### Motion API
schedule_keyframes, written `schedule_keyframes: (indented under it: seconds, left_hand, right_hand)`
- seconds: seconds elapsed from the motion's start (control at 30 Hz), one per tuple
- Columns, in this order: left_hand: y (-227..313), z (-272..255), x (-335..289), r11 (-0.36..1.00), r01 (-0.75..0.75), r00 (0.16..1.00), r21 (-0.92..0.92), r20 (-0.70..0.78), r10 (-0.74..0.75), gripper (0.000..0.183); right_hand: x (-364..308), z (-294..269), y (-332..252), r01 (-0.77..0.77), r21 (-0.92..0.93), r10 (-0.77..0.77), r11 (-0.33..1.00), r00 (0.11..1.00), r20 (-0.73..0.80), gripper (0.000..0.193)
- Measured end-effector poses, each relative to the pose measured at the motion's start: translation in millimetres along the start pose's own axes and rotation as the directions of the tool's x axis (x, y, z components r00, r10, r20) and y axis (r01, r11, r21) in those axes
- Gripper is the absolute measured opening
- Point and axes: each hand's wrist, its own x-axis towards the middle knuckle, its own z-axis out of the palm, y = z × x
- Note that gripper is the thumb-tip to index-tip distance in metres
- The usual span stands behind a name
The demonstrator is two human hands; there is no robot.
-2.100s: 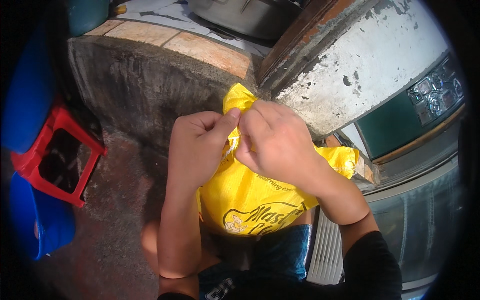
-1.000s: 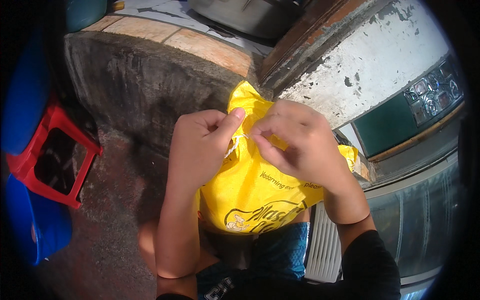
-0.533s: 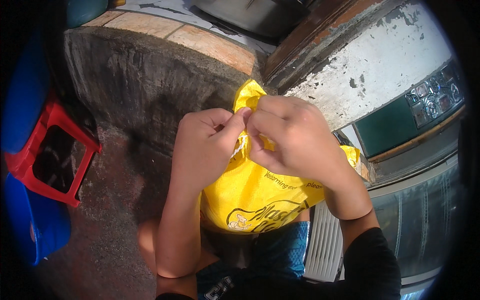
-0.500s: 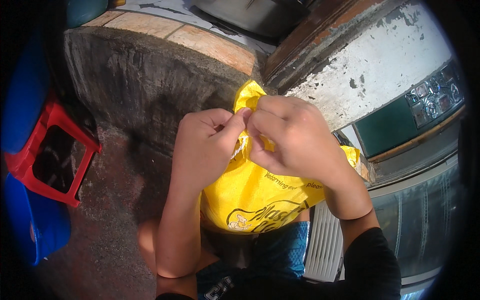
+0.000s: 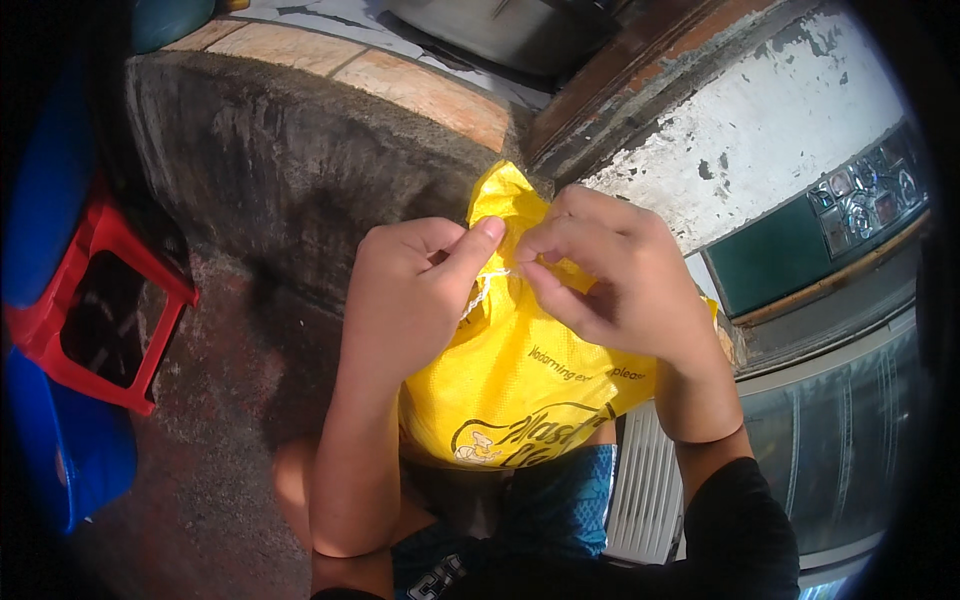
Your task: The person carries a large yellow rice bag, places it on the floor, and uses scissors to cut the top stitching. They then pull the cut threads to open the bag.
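A yellow woven plastic sack (image 5: 500, 370) with dark printing sits upright between my legs. Its gathered top corner sticks up past my hands. My left hand (image 5: 408, 290) is closed on the left side of the sack's neck, thumb pressed on the yellow plastic. White string (image 5: 483, 288) runs around the neck, with a twisted length hanging by the left fingers. On the other side, my right hand (image 5: 620, 275) pinches the string's end between thumb and forefinger, drawing it out from the neck. The left hand's other fingertips are hidden behind the sack.
A red plastic stool (image 5: 150, 375) and blue plastic tubs (image 5: 105, 455) stand at the left. Ahead is a low concrete ledge (image 5: 260, 150) edged with tiles, bearing a large metal pot (image 5: 500, 35). A glass-fronted case (image 5: 830, 450) and a peeling white wall (image 5: 730, 130) are at the right.
My right hand has moved slightly right and away from the left thumb, uncovering the string across the sack's neck. My left hand keeps its hold in the same place.
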Motion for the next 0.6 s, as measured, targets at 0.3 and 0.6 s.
schedule_keyframes:
  seconds: [0.3, 0.6]
  left_hand:
    - [1.1, 0.0, -0.9, 1.000, -0.005, 1.000, 0.026, -0.004, 0.005, 0.036]
    - [4.3, -0.7, -4.0, 0.998, -0.044, 0.999, 0.047, 0.007, 0.044, 0.033]
  right_hand:
    - [0.9, 10.2, -25.7, -0.123, -0.195, 0.134, 0.973, 0.990, 0.044, 0.013]
    - [3.3, 17.0, -33.6, -0.260, -0.236, 0.264, 0.936, 0.964, -0.018, 0.011]
